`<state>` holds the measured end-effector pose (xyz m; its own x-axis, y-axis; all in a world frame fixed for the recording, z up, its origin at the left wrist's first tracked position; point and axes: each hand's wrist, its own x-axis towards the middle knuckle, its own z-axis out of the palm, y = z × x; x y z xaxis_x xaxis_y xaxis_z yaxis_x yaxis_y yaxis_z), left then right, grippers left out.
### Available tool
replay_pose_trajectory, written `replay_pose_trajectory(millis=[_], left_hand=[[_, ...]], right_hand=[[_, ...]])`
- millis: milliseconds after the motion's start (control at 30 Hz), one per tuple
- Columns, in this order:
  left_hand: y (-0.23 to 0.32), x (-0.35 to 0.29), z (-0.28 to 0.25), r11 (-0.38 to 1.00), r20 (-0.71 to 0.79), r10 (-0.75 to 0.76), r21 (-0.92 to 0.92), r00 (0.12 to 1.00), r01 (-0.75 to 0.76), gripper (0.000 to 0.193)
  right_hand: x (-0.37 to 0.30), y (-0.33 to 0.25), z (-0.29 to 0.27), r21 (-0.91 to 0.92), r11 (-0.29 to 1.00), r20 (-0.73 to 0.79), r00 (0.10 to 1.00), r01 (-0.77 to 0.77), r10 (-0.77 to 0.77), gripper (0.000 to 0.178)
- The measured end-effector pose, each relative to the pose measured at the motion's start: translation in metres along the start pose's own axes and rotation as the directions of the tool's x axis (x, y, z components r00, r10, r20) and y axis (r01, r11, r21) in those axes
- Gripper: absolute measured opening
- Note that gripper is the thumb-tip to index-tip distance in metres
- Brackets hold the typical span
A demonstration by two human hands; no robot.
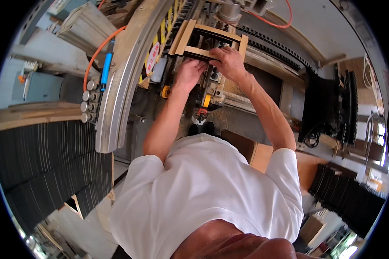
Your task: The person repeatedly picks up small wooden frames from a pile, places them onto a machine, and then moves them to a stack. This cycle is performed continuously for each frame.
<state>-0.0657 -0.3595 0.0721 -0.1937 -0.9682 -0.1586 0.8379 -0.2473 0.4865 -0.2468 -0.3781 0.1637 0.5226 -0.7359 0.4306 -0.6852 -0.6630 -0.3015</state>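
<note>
A light wooden frame (pixel 186 38) with dark inner edges lies on the machine bed at the top of the view. Its two side pieces stick out past the crosspieces. Over the near crosspiece curl the fingers of my right hand (pixel 230 63), gripping the frame right of its middle. My left hand (pixel 190 74) is closed at the same crosspiece, nearer its left end. Its fingers are bent against the lower edge, and their tips are partly hidden.
To the left runs a metal beam (pixel 116 90) with round knobs (pixel 87 105) and a blue pen-like tool (pixel 106 64). A metal cylinder (pixel 230 13) stands beyond the frame. Yellow wheels (pixel 207 101) sit below my hands. Dark stacked strips (pixel 52 164) fill the lower left.
</note>
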Motion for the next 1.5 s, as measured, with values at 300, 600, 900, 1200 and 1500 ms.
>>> replay_pose_trajectory(millis=[300, 600, 900, 1200, 1500], left_hand=[[-0.006, -0.032, 0.023, 0.988, -0.322, 0.134, 0.115, 0.937, -0.102, 0.028], [-0.018, -0.211, 0.009, 0.975, -0.365, 0.207, 0.151, 0.908, -0.162, 0.035], [-0.01, -0.302, 0.015, 0.976, -0.426, 0.199, 0.165, 0.883, -0.141, 0.032], [0.01, -0.335, -0.018, 0.981, -0.451, 0.173, 0.154, 0.876, -0.114, 0.03], [0.02, -0.361, -0.061, 0.982, -0.535, 0.187, 0.098, 0.824, -0.159, 0.028]], right_hand=[[0.036, 0.029, 0.019, -0.037, 0.999, 0.04, 0.999, -0.03, 0.031, 0.025], [0.104, 0.053, 0.064, -0.189, 0.976, 0.046, 0.994, 0.105, -0.099, 0.024], [0.159, 0.047, 0.068, -0.643, 0.721, 0.3, 0.951, 0.259, -0.073, 0.02], [0.212, 0.092, 0.096, -0.634, 0.758, 0.25, 0.968, 0.153, 0.013, 0.017], [0.224, 0.11, 0.093, -0.522, 0.841, 0.328, 0.944, 0.144, 0.042, 0.026]])
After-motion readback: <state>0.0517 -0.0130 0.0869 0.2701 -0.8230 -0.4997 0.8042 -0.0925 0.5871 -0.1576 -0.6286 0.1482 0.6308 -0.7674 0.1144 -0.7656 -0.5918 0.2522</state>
